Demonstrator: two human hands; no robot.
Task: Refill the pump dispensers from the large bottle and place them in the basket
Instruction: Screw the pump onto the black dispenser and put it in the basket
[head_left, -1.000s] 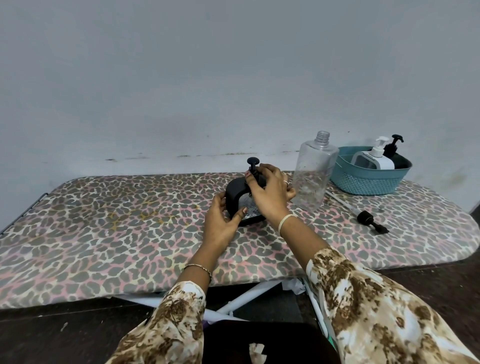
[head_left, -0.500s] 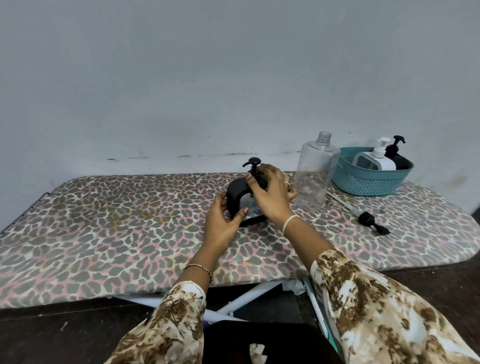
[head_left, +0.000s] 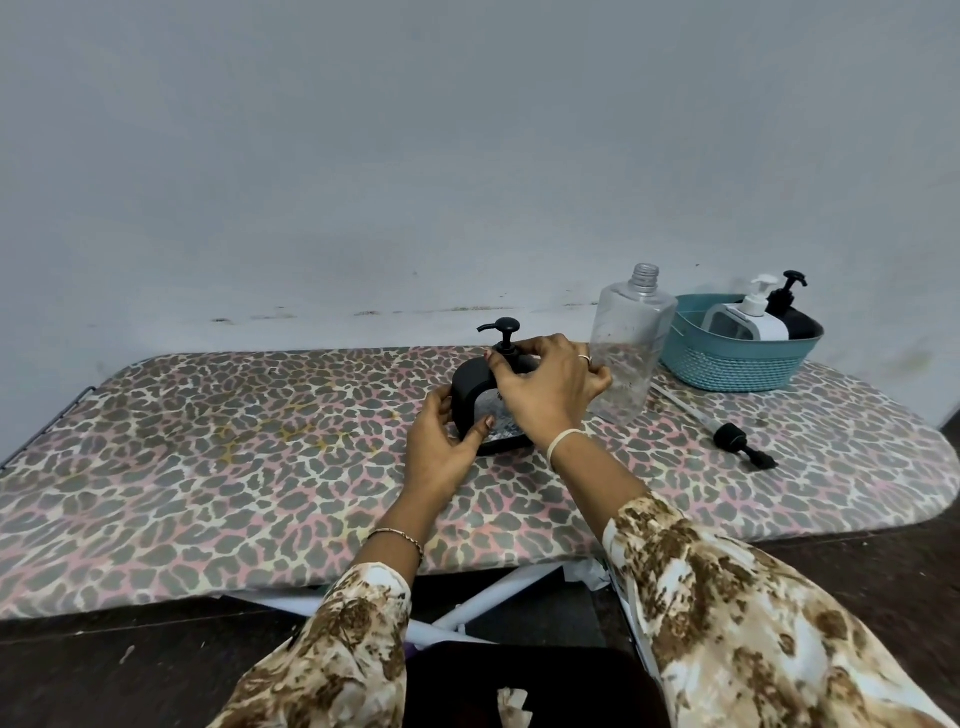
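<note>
The basket (head_left: 727, 369) stands far right on the board (head_left: 208, 441), holding 1 white dispenser (head_left: 763, 325) and 1 black dispenser (head_left: 780, 304). The bottle (head_left: 631, 345), uncapped and upright, stands just left of it. A loose pump (head_left: 730, 436) lies nearer, right of the bottle. A third dispenser (head_left: 467, 389) stands mid-board: the left hand (head_left: 441, 449) grips its near-left side, and the right hand (head_left: 550, 389) pinches its pump collar.

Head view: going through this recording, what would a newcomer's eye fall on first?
In the middle of the leopard-print ironing board, both hands are on a black arch-shaped pump dispenser: the left hand grips its side, and the right hand pinches the pump's collar. Just to the right stands a clear plastic bottle, uncapped. At the far right, a teal woven basket holds a white pump dispenser and a second black pump dispenser.
</note>
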